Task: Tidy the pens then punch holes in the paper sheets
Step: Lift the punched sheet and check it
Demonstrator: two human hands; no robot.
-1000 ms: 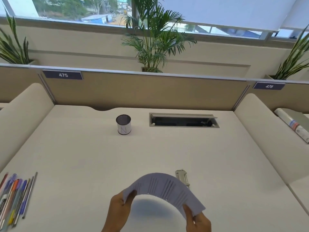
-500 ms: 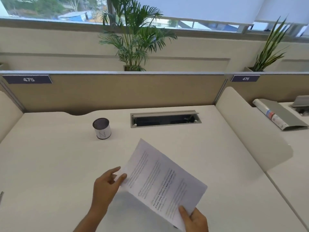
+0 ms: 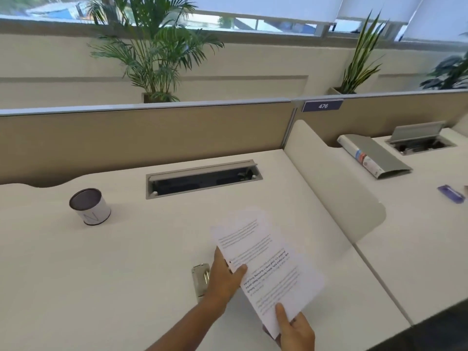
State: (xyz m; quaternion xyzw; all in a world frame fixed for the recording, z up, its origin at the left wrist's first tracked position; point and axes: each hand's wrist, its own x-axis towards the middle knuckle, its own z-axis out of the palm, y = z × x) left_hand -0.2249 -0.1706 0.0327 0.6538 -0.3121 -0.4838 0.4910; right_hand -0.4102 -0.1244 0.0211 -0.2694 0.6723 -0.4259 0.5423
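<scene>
Head camera view shows us both hands holding the paper sheets (image 3: 268, 264) above the desk (image 3: 101, 287). We take the cable slot (image 3: 202, 178) in the desk as our landmark. The sheets are nearer to us than the slot and a little to its right, lifted off the desk surface and tilted, with printed lines of text on the upper face. Our left hand (image 3: 225, 277) is closed on the left edge of the sheets, thumb on top and the other fingers under the paper. Our right hand (image 3: 295, 330) is closed on the near corner, also with the thumb pressed on the printed side.

The metal hole punch (image 3: 200, 281) lies on the desk nearer to us than the slot, just beside the left hand and partly hidden behind it. We cannot tell if the hand touches it. The pen cup (image 3: 90, 206) stands upright to the left of the slot, well apart from the sheets. Its dark opening is turned toward us; we cannot see what is inside.

Far to the right of the slot, beyond the low divider (image 3: 336, 183), a grey binder (image 3: 374, 155) lies on the neighbouring desk.
</scene>
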